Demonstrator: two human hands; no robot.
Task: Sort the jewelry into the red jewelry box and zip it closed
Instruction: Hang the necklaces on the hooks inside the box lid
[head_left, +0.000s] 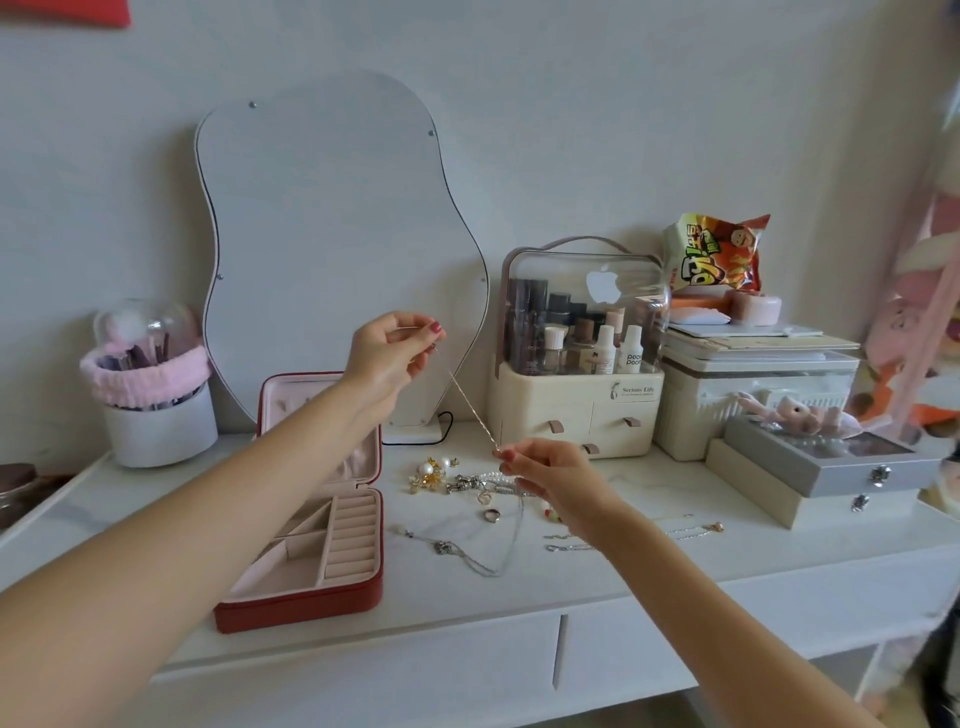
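The red jewelry box (311, 605) lies open on the white dresser, its pink lid upright and its compartments showing. My left hand (387, 351) and my right hand (550, 475) pinch the two ends of a thin chain (472, 410), held taut and slanting in the air above the dresser. Loose jewelry lies to the right of the box: gold pearl earrings (428, 473), a ring (492, 515), a silver necklace (467, 553), a pearl bracelet (488, 480) and thin chains (691, 530).
A wavy mirror (337, 234) stands behind the box. A brush holder (156, 410) is at the left. A cosmetics organizer (576, 358), white storage boxes (753, 395), a snack bag (714, 252) and stacked grey and cream boxes (831, 473) fill the right side.
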